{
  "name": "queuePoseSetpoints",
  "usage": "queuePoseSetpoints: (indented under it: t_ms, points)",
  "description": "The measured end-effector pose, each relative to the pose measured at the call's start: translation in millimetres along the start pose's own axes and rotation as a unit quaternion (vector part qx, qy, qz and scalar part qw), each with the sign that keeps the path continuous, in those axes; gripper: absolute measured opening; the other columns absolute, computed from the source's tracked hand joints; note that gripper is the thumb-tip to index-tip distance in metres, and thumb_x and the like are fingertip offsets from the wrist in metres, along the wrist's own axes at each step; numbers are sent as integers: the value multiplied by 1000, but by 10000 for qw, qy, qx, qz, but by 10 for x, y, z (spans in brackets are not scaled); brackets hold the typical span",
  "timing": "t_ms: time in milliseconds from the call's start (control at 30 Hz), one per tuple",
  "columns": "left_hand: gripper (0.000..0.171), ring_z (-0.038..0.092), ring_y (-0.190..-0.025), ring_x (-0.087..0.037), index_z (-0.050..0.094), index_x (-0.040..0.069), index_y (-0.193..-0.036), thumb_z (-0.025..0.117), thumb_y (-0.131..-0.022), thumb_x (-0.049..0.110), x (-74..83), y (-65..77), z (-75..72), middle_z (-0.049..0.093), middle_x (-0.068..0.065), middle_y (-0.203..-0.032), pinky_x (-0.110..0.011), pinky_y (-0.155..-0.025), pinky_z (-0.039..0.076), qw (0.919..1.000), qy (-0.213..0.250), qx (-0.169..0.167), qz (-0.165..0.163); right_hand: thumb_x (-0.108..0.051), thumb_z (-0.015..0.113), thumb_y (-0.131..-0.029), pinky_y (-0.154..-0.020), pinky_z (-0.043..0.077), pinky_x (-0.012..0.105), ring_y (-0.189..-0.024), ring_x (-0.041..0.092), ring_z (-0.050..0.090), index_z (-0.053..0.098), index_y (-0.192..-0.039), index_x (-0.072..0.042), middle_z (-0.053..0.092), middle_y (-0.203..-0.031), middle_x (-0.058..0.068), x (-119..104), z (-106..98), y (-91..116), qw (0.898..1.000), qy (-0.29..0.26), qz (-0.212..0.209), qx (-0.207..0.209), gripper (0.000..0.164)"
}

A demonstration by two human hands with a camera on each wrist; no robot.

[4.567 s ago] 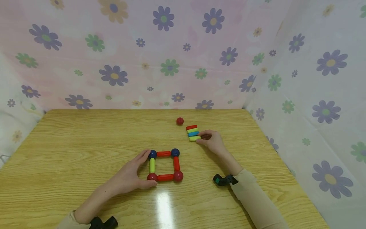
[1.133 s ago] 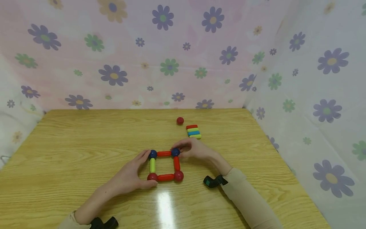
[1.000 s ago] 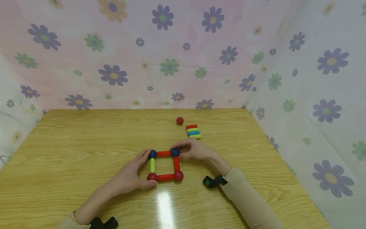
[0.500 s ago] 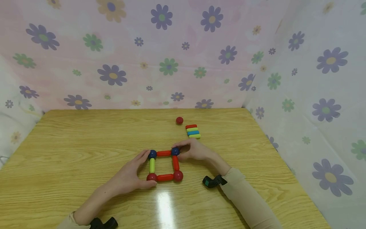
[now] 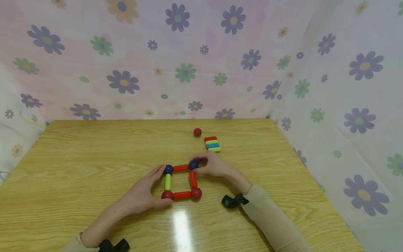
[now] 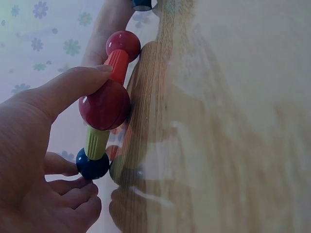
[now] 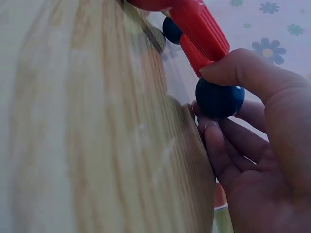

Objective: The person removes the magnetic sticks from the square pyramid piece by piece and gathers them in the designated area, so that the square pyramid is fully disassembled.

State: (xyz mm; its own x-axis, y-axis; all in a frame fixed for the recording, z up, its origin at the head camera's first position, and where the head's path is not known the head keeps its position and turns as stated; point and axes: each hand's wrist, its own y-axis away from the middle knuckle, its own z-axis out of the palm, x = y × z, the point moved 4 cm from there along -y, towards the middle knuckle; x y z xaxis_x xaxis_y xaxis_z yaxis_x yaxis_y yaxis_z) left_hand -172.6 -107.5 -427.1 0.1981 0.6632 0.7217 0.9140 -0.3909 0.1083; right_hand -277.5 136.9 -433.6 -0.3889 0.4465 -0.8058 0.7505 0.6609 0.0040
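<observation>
Rod-and-ball square [image 5: 182, 195]: left grip [image 5: 143, 195] spread wide, clamping its left side; right grip [image 5: 216, 165] pinching the far-right blue ball [image 5: 193, 165]. Looks like corner-tweaking, probably needs gentle realigning next.

The left hand [image 5: 143, 196] grips wide while the right hand [image 5: 215, 163] pinches.

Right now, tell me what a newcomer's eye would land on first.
Probably the bright four-sided frame of rods and balls, held between the left hand and the right hand at the wooden table. Beyond the right hand, a row of four colored rods and a lone red ball stand out. A flowered backdrop rises behind.
</observation>
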Motion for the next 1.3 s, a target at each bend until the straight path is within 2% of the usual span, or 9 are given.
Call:
queuePoseSetpoints:
  t_ms: [300, 467, 667, 867, 1067, 1300]
  points:
    - [115, 25, -149, -43, 23, 12, -160, 80, -73, 63, 14, 2, 3, 19, -13, -166, -65, -112, 32, 10000, -5, -18, 5, -8, 76, -84, -75, 49, 22, -85, 14, 55, 73, -111, -14, 67, -100, 0, -13, 39, -20, 9989, 340, -291, 159, 28]
    - [115, 26, -148, -43, 24, 11, -160, 80, -74, 63, 15, -1, 4, 19, -13, -166, -65, -112, 32, 10000, -49, -14, 35, -10, 75, -83, -72, 46, 20, -81, 12, 54, 74, -108, -16, 64, -95, -4, -16, 57, -24, 9980, 522, -248, 240, 26]
    - [116, 26, -148, -42, 23, 10, -160, 80, -74, 63, 13, -4, 7, 19, -13, -166, -65, -112, 32, 9999, -101, -15, 53, -16, 77, -85, -69, 45, 21, -80, 13, 53, 74, -108, -13, 65, -92, -3, -39, 59, -19, 9961, 741, -206, 426, 24]
    - [116, 26, -148, -43, 23, 11, -160, 80, -74, 64, 12, -5, 17, 20, -13, -166, -66, -112, 32, 9999, -119, -22, 75, -19, 77, -84, -68, 47, 21, -80, 15, 54, 74, -111, -8, 66, -94, 0, -65, 59, -2, 9952, 724, -110, 650, 29]
    - [115, 26, -148, -42, 24, 12, -160, 79, -74, 65, 18, -4, 26, 20, -13, -166, -66, -111, 32, 9999, -115, -52, 114, -19, 75, -80, -71, 49, 23, -83, 14, 56, 74, -103, -14, 67, -96, -1, -70, 64, -3, 9939, 776, -178, 769, 23]
    - [116, 27, -148, -42, 23, 12, -160, 78, -74, 66, 19, -2, 28, 21, -12, -166, -66, -111, 32, 9998, -151, -61, 101, -17, 75, -81, -70, 47, 23, -82, 15, 56, 75, -100, -14, 66, -93, -4, -69, 71, -9, 9935, 684, -223, 887, 19]
